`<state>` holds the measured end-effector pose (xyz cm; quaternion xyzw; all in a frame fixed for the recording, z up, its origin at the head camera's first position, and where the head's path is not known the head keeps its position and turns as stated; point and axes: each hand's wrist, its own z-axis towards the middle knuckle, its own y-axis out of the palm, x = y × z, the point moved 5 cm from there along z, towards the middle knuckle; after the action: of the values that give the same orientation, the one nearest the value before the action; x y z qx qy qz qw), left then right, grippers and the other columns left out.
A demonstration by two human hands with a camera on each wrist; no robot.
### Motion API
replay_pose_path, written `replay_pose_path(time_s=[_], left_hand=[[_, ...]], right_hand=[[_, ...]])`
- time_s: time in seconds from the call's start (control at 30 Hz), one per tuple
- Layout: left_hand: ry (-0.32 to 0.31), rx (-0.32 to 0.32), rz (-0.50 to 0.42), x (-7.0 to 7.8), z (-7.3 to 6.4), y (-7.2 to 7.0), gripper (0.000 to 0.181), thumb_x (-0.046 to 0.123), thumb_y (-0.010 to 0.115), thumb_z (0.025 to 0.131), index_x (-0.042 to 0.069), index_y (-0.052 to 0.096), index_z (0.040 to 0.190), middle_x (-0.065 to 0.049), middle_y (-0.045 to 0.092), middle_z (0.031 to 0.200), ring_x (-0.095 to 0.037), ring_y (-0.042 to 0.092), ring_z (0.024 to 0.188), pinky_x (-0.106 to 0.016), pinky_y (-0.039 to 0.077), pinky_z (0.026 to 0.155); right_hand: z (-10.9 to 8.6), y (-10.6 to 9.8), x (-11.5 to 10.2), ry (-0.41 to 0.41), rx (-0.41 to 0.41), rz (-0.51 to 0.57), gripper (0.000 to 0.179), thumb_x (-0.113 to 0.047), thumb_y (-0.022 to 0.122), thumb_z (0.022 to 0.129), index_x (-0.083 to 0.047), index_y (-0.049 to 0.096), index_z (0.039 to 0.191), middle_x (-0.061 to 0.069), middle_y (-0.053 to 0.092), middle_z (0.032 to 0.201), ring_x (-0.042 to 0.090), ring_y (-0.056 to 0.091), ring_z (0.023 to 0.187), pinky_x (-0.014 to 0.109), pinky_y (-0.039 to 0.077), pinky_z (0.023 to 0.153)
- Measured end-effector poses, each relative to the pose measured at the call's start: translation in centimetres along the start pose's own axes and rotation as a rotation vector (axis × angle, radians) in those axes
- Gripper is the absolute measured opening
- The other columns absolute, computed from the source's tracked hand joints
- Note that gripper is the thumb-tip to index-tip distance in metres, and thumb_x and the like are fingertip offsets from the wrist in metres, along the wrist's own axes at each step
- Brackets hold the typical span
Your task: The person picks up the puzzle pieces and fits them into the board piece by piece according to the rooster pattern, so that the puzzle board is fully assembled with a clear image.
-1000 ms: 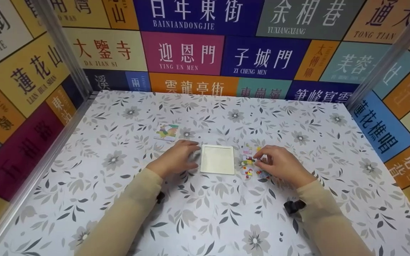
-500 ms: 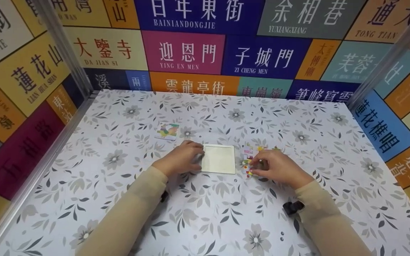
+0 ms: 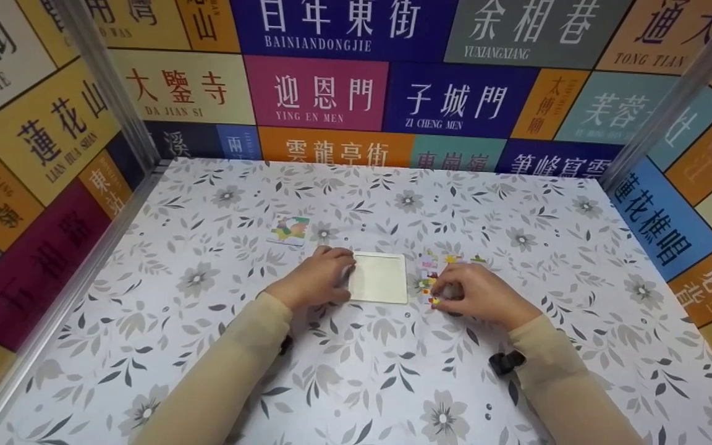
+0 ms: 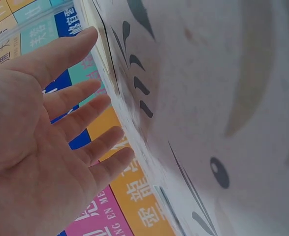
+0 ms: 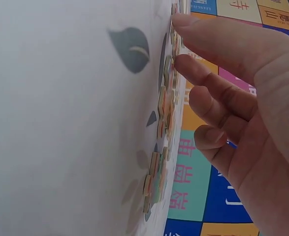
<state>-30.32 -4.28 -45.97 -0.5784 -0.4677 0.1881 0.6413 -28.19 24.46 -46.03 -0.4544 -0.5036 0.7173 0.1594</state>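
Observation:
A square cream puzzle tray (image 3: pixel 379 279) with a raised rim lies flat in front of me. My left hand (image 3: pixel 316 278) is at its left side, fingers fairly straight, fingertips at the rim; in the left wrist view the thumb (image 4: pixel 80 42) reaches the edge of the tray. To the right of the tray are several small colourful jigsaw pieces (image 3: pixel 429 262), flat on the cloth. My right hand (image 3: pixel 483 293) is over them, thumb and index finger pinching a red and yellow jigsaw piece (image 3: pixel 435 300) low on the table. The palm hides some pieces behind it.
A small colourful picture card (image 3: pixel 289 228) lies beyond my left hand. White floral cloth (image 3: pixel 381 383) covers the table. Panels printed with large characters (image 3: pixel 319 93) stand at the back and both sides, joined by clear corner posts (image 3: pixel 671 105).
My left hand has moved right to the tray's left edge. My right hand has shifted down and slightly left among the pieces, its thumb and index finger closing on a near piece.

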Motion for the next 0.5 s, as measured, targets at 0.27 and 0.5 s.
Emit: replay_pose_path(time_s=[0.27,0.5], left_hand=[[-0.003,-0.013,-0.006,-0.12,0.07,0.13,0.061,0.025,0.078,0.090,0.003,0.058,0.143,-0.011,0.050,0.155,-0.036,0.039,0.146,-0.047,0.036,0.120],[-0.013,-0.014,-0.002,-0.11,-0.04,0.21,0.059,0.025,0.078,0.090,0.003,0.060,0.141,-0.009,0.051,0.155,-0.037,0.040,0.145,-0.048,0.037,0.119]], right_hand=[[0.13,0.03,0.04,0.015,-0.009,-0.005,0.011,-0.022,0.084,0.086,-0.021,0.080,0.097,-0.005,0.072,0.096,0.017,0.061,0.080,0.028,0.050,0.072],[0.20,0.08,0.06,-0.016,0.001,0.008,0.010,-0.014,0.083,0.085,-0.019,0.080,0.093,-0.002,0.072,0.094,0.019,0.060,0.079,0.027,0.048,0.070]])
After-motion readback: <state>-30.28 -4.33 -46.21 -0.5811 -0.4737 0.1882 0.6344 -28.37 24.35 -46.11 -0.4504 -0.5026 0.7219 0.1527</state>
